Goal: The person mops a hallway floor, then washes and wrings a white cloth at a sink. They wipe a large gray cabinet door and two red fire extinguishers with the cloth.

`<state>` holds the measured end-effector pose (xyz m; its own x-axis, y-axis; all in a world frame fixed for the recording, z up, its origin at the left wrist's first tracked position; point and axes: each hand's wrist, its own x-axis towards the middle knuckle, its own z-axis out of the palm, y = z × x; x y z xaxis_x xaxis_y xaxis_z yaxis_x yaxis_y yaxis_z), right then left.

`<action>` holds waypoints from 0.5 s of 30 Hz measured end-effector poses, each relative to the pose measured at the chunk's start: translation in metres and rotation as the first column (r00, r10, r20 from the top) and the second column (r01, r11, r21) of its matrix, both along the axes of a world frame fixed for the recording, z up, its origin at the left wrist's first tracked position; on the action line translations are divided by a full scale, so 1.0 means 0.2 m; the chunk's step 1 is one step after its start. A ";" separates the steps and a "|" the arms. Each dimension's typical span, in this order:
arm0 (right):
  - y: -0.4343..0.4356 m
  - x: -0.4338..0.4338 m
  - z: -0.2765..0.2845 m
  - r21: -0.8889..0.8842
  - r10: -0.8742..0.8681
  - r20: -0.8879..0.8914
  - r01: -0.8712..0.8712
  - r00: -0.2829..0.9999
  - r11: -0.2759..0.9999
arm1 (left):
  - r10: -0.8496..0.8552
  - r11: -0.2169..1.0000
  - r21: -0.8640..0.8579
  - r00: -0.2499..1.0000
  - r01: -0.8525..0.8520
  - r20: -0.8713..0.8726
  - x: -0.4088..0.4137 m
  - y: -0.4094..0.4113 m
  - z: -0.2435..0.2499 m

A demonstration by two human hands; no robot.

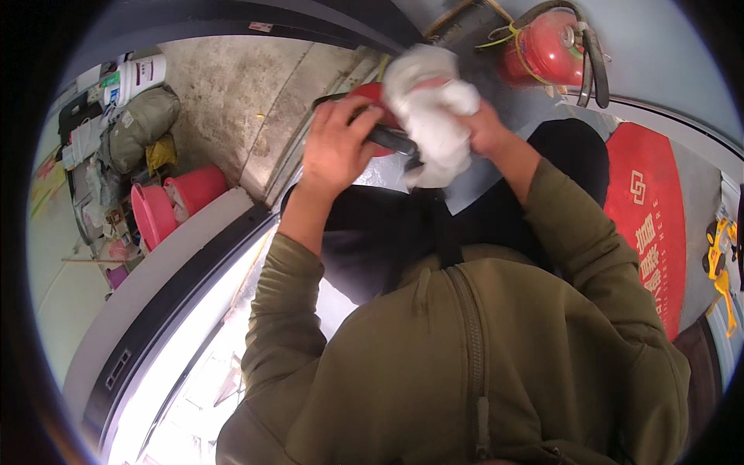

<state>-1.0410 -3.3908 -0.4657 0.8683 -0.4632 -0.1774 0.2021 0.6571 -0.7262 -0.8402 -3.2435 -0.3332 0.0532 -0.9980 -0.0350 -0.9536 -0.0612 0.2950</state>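
Note:
My left hand (337,142) is wrapped around a black hose or handle (395,139) on a red object, which looks like a fire extinguisher (366,91). Its body is mostly hidden behind the hand and the cloth. My right hand (485,129) holds a bunched white cloth (436,136), blurred by motion, right beside the black part. Whether the cloth touches the red body cannot be made out. Both hands are in front of my knees.
A second red fire extinguisher (549,55) with a black hose and a yellow-green tie stands by the wall. A red mat (645,232) bearing writing lies at right, near a yellow toy digger (721,247). Pink buckets (203,189) and a door frame (168,290) are at left.

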 end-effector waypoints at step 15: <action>0.27 0.06 0.05 -0.366 -0.430 -0.057 0.381 0.901 0.849 | 0.504 0.856 -0.051 0.852 -0.515 -0.138 -0.12 -0.15 -0.09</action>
<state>-1.0286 -3.3369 -0.4564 0.5694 -0.8208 -0.0453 0.2833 0.2477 -0.9265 -0.8644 -3.2741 -0.3509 0.5558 -0.8313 0.0085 -0.7540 -0.4997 0.4263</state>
